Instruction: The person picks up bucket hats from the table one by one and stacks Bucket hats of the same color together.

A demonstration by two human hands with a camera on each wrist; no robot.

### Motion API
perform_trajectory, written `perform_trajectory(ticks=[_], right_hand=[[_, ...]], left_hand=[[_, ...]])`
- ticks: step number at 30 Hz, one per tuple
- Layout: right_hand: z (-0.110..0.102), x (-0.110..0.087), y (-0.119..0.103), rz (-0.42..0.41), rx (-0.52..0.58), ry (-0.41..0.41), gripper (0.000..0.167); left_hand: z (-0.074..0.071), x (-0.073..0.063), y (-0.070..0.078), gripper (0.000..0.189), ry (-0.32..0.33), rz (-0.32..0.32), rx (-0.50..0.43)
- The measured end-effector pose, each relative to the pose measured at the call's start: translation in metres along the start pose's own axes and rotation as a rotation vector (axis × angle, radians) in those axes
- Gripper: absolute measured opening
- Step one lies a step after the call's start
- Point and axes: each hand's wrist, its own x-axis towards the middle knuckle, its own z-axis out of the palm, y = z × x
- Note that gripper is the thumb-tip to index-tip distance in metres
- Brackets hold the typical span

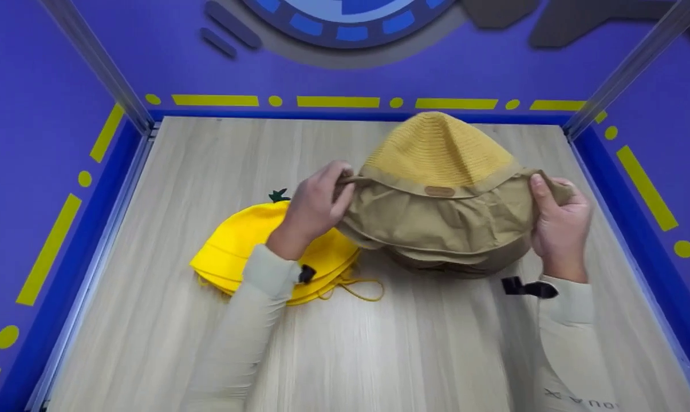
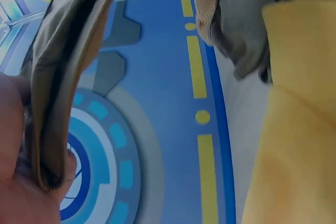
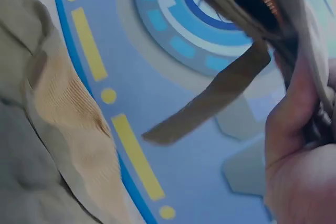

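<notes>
A sun hat (image 1: 430,220) with a woven straw crown and a wide khaki fabric brim is stretched between both hands in the head view. My left hand (image 1: 319,203) pinches the brim at its left edge, and my right hand (image 1: 562,223) grips the opposite edge. Two cloth straps (image 3: 215,98) hang loose from the held fabric in the right wrist view. More straw and khaki fabric (image 3: 79,114) shows at the left there; whether it belongs to a second hat I cannot tell. Beneath my left forearm lies a yellow hat (image 1: 236,240), partly covered.
The hats are over a light wood-grain table (image 1: 413,355). Blue printed panels (image 1: 345,80) stand at the back and both sides, with metal posts at the corners. A yellow cord (image 1: 367,290) trails from the yellow hat, which has a green leaf tip (image 1: 278,195).
</notes>
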Motion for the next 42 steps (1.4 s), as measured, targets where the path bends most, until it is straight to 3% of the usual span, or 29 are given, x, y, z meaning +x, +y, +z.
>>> perform_trajectory(ticks=[4, 7, 11, 14, 19, 24, 29, 33, 39, 42], right_hand=[[-0.025, 0.011, -0.008, -0.016, -0.209, 0.027, 0.026], [-0.038, 0.019, -0.009, -0.026, -0.492, 0.031, 0.028], [-0.055, 0.03, -0.002, 0.003, -0.842, 0.028, 0.03], [-0.069, 0.036, 0.012, 0.033, -1.02, 0.007, 0.036], [-0.081, 0.041, 0.036, 0.076, -1.241, -0.068, 0.047], [-0.084, 0.043, 0.053, 0.15, -1.316, -0.159, 0.064], [-0.084, 0.043, 0.066, 0.231, -1.349, -0.219, 0.077], [-0.085, 0.042, 0.072, 0.267, -1.358, -0.224, 0.081], [-0.085, 0.041, 0.075, 0.276, -1.31, -0.197, 0.074], [-0.081, 0.035, 0.071, 0.194, -1.288, -0.143, 0.067]], left_hand=[[0.024, 0.01, 0.002, 0.01, -0.092, -0.049, -0.115], [0.039, 0.014, 0.0, 0.006, -0.181, -0.058, -0.143], [0.058, 0.018, -0.006, 0.019, -0.335, -0.09, -0.145], [0.073, 0.018, -0.009, 0.021, -0.455, -0.133, -0.099], [0.09, 0.011, -0.012, 0.041, -0.6, -0.14, 0.087], [0.098, 0.008, -0.011, 0.047, -0.636, -0.133, 0.266], [0.104, 0.008, -0.01, 0.044, -0.654, -0.17, 0.354], [0.107, 0.006, -0.01, 0.044, -0.665, -0.207, 0.375], [0.104, 0.0, -0.008, 0.044, -0.637, -0.218, 0.36], [0.097, -0.005, -0.004, 0.041, -0.606, -0.212, 0.329]])
